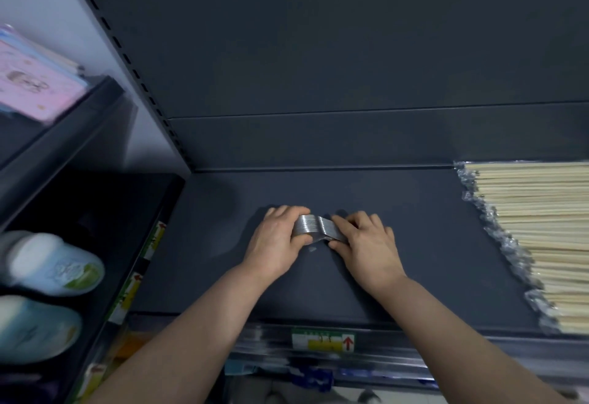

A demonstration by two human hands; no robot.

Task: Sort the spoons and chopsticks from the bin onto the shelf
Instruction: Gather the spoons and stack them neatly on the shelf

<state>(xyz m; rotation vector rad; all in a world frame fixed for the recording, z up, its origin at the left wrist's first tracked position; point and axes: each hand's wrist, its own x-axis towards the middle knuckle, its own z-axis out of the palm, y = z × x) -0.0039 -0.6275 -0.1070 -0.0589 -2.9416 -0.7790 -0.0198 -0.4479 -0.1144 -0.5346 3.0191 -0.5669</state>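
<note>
A nested stack of shiny metal spoons (314, 227) rests on the dark grey shelf (398, 244), near its middle. My left hand (277, 244) grips the stack's left end and my right hand (366, 244) grips its right end, so both ends are hidden under my fingers. Packs of pale wooden chopsticks (535, 238) in clear plastic wrap lie in rows along the right side of the same shelf. The bin is out of sight.
A price label (322, 338) with a red arrow sits on the shelf's front rail. To the left, a neighbouring shelf unit holds blue-and-white bottles (54, 263) and, higher up, pink packages (35, 82). A perforated upright (127, 62) separates the units.
</note>
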